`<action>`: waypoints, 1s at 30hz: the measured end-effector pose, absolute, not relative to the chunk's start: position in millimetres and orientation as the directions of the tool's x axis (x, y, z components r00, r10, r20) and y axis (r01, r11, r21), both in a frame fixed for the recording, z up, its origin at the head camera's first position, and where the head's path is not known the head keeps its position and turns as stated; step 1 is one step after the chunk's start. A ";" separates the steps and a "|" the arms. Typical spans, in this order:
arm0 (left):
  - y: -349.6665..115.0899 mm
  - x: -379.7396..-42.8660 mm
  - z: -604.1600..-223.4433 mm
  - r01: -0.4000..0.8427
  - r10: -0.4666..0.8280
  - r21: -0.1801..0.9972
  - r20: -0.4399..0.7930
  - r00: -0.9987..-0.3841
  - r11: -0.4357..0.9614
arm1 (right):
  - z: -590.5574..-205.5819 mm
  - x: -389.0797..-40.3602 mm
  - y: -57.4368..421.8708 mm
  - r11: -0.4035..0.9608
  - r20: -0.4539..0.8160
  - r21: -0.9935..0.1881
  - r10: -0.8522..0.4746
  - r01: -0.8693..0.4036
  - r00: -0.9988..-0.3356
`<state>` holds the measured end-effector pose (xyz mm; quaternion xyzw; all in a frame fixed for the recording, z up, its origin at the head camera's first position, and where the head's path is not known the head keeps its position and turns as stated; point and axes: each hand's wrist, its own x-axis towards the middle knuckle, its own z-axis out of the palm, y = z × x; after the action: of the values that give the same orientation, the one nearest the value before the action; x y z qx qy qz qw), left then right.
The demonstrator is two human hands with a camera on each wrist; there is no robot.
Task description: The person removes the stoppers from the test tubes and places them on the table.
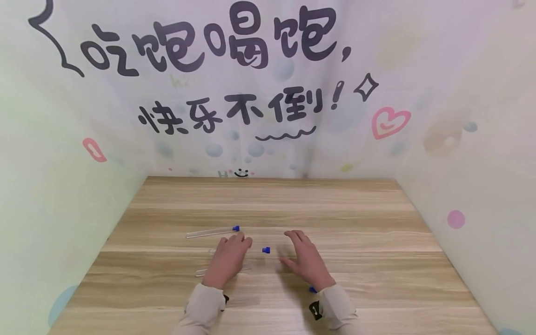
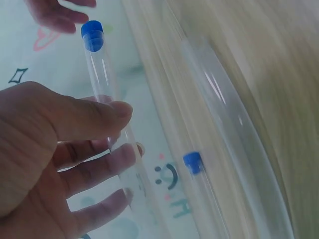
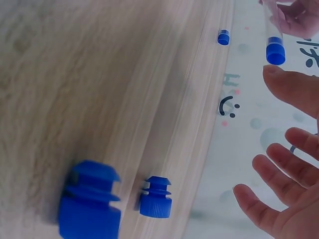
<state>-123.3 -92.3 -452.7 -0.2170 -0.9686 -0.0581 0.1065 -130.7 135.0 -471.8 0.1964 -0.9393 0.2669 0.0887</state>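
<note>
In the left wrist view my left hand [image 2: 65, 144] pinches a clear test tube [image 2: 99, 69] between thumb and fingers. A blue cap [image 1: 266, 250] sits in the tube's right end, pointing toward my right hand [image 1: 307, 263]. The right hand has its fingers spread and relaxed, holding nothing, a short way right of that cap. A second capped test tube [image 1: 211, 232] lies on the table beyond the left hand. An uncapped tube [image 2: 239, 124] lies nearer, partly hidden by the left hand in the head view.
Two loose blue stoppers, a near stopper [image 3: 89, 199] and a farther stopper [image 3: 155, 196], lie on the wooden table [image 1: 398, 260] by the right wrist. A printed wall sheet [image 1: 268, 158] rises behind the table's back edge.
</note>
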 end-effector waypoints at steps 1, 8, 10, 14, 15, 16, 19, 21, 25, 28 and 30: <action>-90.1 -122.4 -452.6 0.443 0.418 0.061 0.236 -0.877 0.895 | -472.2 -130.7 134.8 0.779 0.278 -0.465 -0.322 -0.421 -0.905; -76.9 -119.6 -453.4 0.481 0.459 0.038 0.240 -0.855 0.876 | -473.0 -130.3 134.2 0.758 0.329 -0.458 -0.342 -0.465 -0.880; -73.7 -119.6 -453.8 0.487 0.468 0.025 0.236 -0.852 0.873 | -472.6 -129.9 133.9 0.754 0.338 -0.452 -0.349 -0.476 -0.874; -69.1 -119.3 -453.5 0.502 0.487 -0.006 0.253 -0.836 0.865 | -471.3 -128.7 133.4 0.749 0.353 -0.441 -0.363 -0.495 -0.862; -68.3 -119.1 -453.4 0.505 0.490 -0.011 0.260 -0.832 0.863 | -470.9 -128.4 133.4 0.748 0.353 -0.438 -0.367 -0.499 -0.861; -67.6 -118.8 -453.4 0.507 0.493 -0.017 0.265 -0.829 0.862 | -470.6 -127.9 133.4 0.744 0.353 -0.439 -0.372 -0.503 -0.858; -66.0 -117.7 -453.7 0.518 0.503 -0.024 0.282 -0.817 0.855 | -470.2 -126.5 133.3 0.735 0.348 -0.442 -0.388 -0.514 -0.854; -64.9 -117.0 -453.6 0.525 0.508 -0.020 0.290 -0.811 0.851 | -470.9 -126.0 133.3 0.727 0.352 -0.450 -0.389 -0.519 -0.851; -63.4 -116.4 -452.6 0.537 0.515 -0.016 0.313 -0.798 0.843 | -473.6 -126.9 133.8 0.712 0.408 -0.443 -0.380 -0.544 -0.830; -62.8 -116.2 -451.3 0.545 0.519 -0.015 0.328 -0.789 0.838 | -474.1 -127.6 134.7 0.706 0.448 -0.434 -0.370 -0.560 -0.814; -62.4 -116.3 -450.7 0.549 0.522 -0.013 0.329 -0.787 0.836 | -474.1 -127.5 135.3 0.703 0.456 -0.431 -0.373 -0.567 -0.808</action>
<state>-116.3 -62.4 -450.7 -0.2837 -0.9442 -0.0416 0.1617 -127.5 135.3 -474.1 0.2589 -0.9069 0.2858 0.1697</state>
